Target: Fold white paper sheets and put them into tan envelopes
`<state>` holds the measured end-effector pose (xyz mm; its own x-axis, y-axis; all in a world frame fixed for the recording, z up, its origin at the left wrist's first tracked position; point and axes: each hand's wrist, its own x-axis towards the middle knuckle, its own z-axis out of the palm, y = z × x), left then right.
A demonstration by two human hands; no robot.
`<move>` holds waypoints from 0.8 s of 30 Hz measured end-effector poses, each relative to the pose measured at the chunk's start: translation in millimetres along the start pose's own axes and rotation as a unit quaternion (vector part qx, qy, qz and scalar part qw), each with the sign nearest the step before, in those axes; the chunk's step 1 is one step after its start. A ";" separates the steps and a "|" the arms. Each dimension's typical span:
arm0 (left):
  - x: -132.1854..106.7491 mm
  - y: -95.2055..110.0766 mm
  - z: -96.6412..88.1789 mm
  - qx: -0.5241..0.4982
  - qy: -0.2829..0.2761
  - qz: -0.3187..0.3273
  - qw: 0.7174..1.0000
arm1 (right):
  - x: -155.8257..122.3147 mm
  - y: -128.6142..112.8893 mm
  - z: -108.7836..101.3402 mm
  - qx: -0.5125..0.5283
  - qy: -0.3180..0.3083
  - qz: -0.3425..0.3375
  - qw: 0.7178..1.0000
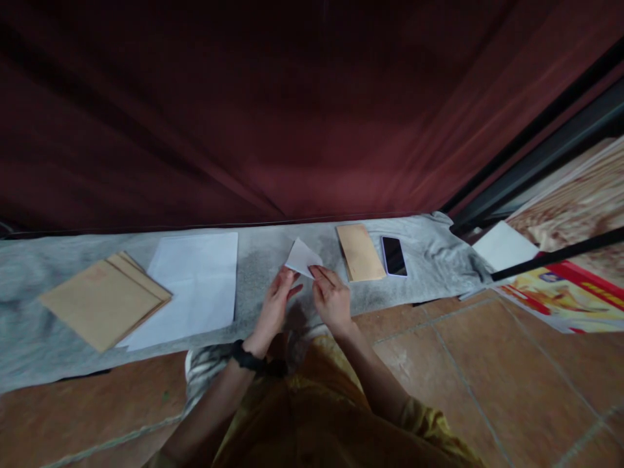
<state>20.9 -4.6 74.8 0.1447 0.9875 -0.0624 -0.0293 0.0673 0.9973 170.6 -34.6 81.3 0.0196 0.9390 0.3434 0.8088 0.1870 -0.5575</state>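
Note:
A small folded white paper [302,257] is pinched between the fingertips of both my hands, just above the grey cloth [263,260] spread on the floor. My left hand [275,303], with a black band at the wrist, grips its near left edge. My right hand [331,298] grips its near right edge. A stack of white sheets [191,286] lies to the left of my hands. A small brown envelope [359,252] lies to the right.
A pile of large brown envelopes [102,300] rests at the cloth's left end. A dark phone [393,255] lies beside the small envelope. Printed posters [565,286] and a black bar [556,255] are at right. A dark red curtain [273,117] hangs behind; tiled floor [487,377] is in front.

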 end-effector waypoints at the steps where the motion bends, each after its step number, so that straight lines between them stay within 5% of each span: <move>1: -1.4 3.7 3.9 -0.056 -0.001 -0.019 0.998 | -2.8 -2.8 1.3 -0.024 -0.014 -0.019 0.999; 6: -4.6 -2.9 6.4 -0.132 0.063 -0.096 0.985 | -19.1 -7.3 23.4 -0.050 -0.058 -0.033 0.996; 14: 5.8 -29.8 -24.0 -0.104 0.103 -0.156 0.977 | -38.4 10.9 42.8 0.046 -0.068 -0.064 0.995; 20: 14.6 -39.8 -52.9 0.021 0.020 -0.151 0.988 | -32.8 42.7 48.7 0.115 0.021 0.128 0.985; 24: 22.9 -45.0 -57.9 0.068 -0.004 -0.134 0.989 | -26.5 63.3 53.8 0.179 -0.013 0.220 0.959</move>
<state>-31.7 23.2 26.2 0.1365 0.9355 -0.3258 0.1451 0.3064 0.9408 189.7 -32.1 -3.8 0.2947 0.9556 -0.0012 0.4709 -0.1464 -0.8699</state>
